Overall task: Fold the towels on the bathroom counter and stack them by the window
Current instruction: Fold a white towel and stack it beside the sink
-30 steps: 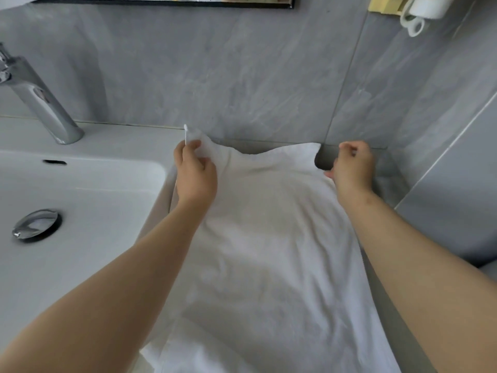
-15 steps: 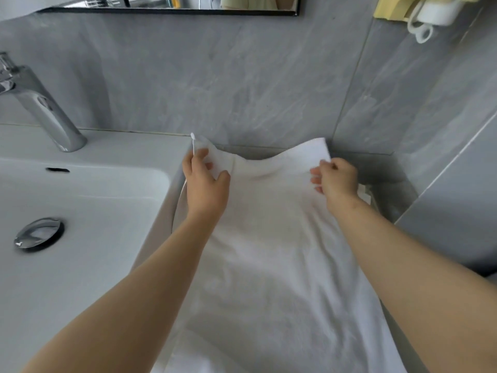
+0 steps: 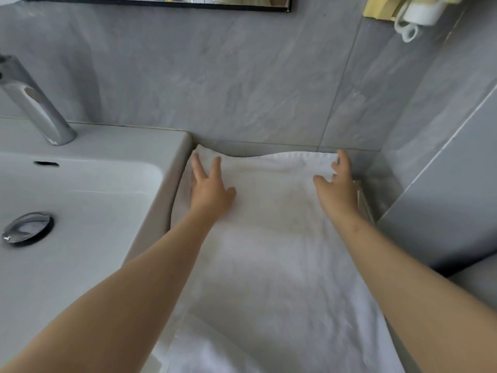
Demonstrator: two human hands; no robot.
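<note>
Where the white terry towel (image 3: 269, 251) is lying: spread on the grey surface (image 3: 382, 181) beside the white ceramic sink (image 3: 150, 142) — far edge touching the grey tiled wall (image 3: 242, 90).
Left hand (image 3: 211, 191): pressing its far left corner, fingers splayed flat.
Right hand (image 3: 337, 188): resting loosely open on the far right corner.
</note>
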